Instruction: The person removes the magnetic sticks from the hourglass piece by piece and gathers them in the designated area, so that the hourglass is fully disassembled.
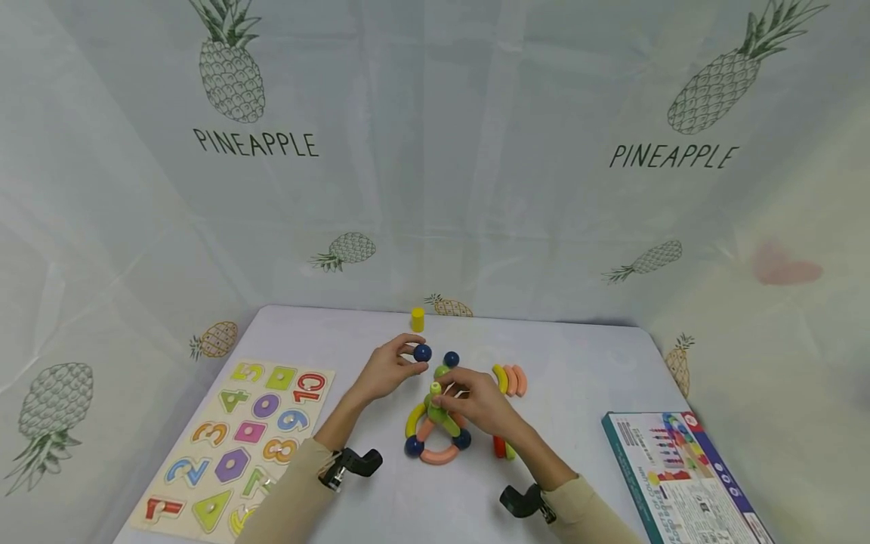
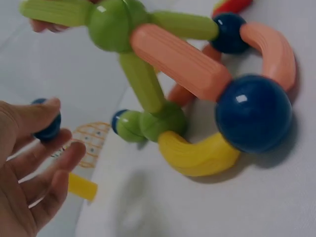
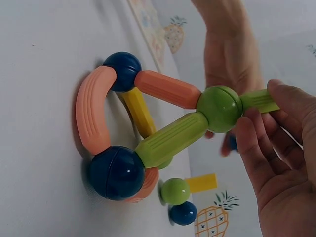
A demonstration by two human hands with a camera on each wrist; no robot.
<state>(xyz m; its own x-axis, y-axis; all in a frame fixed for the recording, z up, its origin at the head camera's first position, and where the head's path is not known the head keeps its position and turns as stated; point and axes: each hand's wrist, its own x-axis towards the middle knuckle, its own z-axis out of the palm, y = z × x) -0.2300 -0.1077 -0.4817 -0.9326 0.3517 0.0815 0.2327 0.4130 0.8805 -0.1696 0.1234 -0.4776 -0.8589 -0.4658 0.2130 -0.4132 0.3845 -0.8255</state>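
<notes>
In the head view my left hand (image 1: 386,370) pinches a dark blue ball (image 1: 422,353) between thumb and fingers, raised behind the built frame. My right hand (image 1: 484,400) pinches a light green straight stick (image 3: 259,101) that joins the green ball (image 3: 219,108) at the frame's top. From that ball, straight sticks slope down, one green (image 3: 173,139) and one salmon (image 3: 168,89) among them. The base is a ring with blue balls (image 2: 254,113), a green ball (image 2: 163,121), a salmon curved stick (image 3: 94,111) and a yellow curved stick (image 2: 197,155).
Behind the frame lie a loose green ball (image 3: 175,191) and blue ball (image 1: 451,359). A yellow cylinder (image 1: 418,319) stands at the back edge. Salmon curved sticks (image 1: 519,380) and a red stick (image 1: 499,447) lie right. A number puzzle board (image 1: 180,489) is left, a box (image 1: 680,483) right.
</notes>
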